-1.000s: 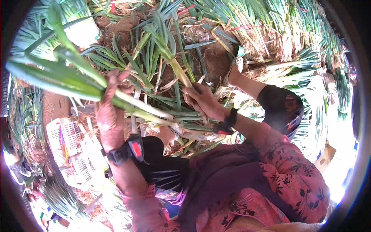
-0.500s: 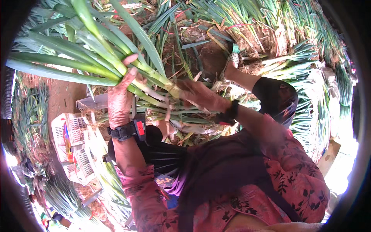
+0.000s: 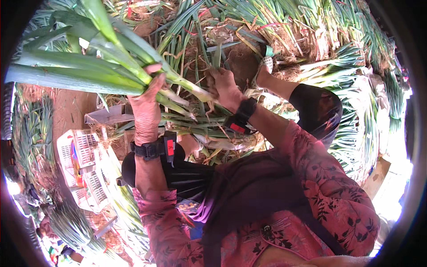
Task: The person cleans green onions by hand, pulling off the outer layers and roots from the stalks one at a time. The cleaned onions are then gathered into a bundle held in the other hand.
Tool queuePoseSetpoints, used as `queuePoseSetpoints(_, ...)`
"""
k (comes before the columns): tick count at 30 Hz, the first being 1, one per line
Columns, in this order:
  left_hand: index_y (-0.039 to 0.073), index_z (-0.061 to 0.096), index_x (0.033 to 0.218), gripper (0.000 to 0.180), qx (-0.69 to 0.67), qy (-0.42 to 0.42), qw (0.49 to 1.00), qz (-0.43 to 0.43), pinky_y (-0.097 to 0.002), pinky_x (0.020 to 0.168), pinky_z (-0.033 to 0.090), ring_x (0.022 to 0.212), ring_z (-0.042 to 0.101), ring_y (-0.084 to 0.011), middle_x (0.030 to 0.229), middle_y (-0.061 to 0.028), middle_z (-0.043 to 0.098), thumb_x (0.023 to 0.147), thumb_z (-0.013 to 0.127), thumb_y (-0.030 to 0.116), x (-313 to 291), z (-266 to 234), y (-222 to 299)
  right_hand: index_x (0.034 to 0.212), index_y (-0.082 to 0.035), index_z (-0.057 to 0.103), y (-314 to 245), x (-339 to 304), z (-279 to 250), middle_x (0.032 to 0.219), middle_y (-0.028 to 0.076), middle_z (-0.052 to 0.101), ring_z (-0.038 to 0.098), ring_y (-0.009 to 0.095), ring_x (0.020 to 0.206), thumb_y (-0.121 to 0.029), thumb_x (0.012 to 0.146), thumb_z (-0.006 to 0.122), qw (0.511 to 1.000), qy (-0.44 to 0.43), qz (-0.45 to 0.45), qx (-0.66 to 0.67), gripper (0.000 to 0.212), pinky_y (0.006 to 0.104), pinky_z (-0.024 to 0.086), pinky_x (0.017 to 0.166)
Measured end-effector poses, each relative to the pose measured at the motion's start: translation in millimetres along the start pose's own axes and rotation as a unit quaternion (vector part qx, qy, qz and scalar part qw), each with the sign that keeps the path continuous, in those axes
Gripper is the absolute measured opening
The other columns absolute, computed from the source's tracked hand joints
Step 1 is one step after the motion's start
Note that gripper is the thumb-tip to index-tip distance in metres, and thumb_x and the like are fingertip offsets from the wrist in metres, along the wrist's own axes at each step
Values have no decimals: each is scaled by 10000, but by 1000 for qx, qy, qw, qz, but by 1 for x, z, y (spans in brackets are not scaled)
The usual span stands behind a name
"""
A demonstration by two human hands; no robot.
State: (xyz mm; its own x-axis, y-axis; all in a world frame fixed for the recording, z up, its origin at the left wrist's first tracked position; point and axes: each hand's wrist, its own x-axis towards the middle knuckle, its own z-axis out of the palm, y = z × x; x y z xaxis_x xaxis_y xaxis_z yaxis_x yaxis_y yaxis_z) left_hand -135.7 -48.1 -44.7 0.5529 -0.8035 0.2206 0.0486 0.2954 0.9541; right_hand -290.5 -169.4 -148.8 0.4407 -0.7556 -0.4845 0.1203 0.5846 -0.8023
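Note:
My left hand (image 3: 149, 104) is closed around a bunch of big green onions (image 3: 111, 66). Their broad green leaves fan out to the upper left, and their pale stalk ends point to the right. Just beyond those ends is my right hand (image 3: 227, 89), its fingers pinched together on a stripped green onion leaf (image 3: 216, 57) that sticks up from them. Below both hands, more loose green onions (image 3: 195, 127) lie across the ground in front of my lap.
A white plastic basket (image 3: 66, 151) stands at the left, near a grey metal piece (image 3: 109, 115). Bundled green onions (image 3: 289, 31) with roots line the far side, and more green onions (image 3: 356, 129) lie to the right. My outstretched foot in a light shoe (image 3: 264, 71) rests on the soil.
My right hand has moved away from the stalks, up and slightly right, with a leaf in its fingers. The bunch in my left hand has shifted slightly right.

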Motion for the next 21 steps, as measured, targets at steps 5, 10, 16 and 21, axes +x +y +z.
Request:
queuePoseSetpoints(5, 33, 617, 1008, 264, 24, 95, 994, 57, -255, 619, 502, 682, 559, -116, 940, -41, 634, 770, 660, -72, 17, -10, 11, 924, -22, 595, 65, -2, -123, 804, 203, 629, 625, 373, 759, -135, 805, 545, 655, -156, -279, -684, 171, 488, 481, 635)
queuePoseSetpoints(10, 33, 629, 1019, 267, 37, 191, 979, 58, -278, 647, 480, 753, 567, -132, 961, -35, 631, 768, 690, -38, 24, -24, 16, 955, -67, 642, 79, 2, -201, 873, 181, 632, 620, 359, 848, -186, 790, 566, 555, -118, -134, -813, 216, 466, 488, 734)
queuePoseSetpoints(16, 28, 608, 1119, 332, 94, 287, 952, 40, -311, 694, 527, 928, 605, -190, 1064, -69, 627, 798, 657, -40, 33, -29, 16, 1105, -39, 597, 6, 10, -113, 1019, 167, 603, 596, 352, 901, -177, 818, 623, 689, -114, -405, -590, 320, 424, 467, 837)
queuePoseSetpoints(21, 54, 632, 1071, 301, 64, 332, 940, 42, -292, 618, 501, 822, 607, -184, 1017, -70, 629, 788, 656, -47, 38, -49, 18, 1134, 21, 557, -42, -14, -49, 1058, 187, 594, 609, 320, 934, -106, 845, 603, 671, -267, -510, -467, 319, 370, 507, 784)
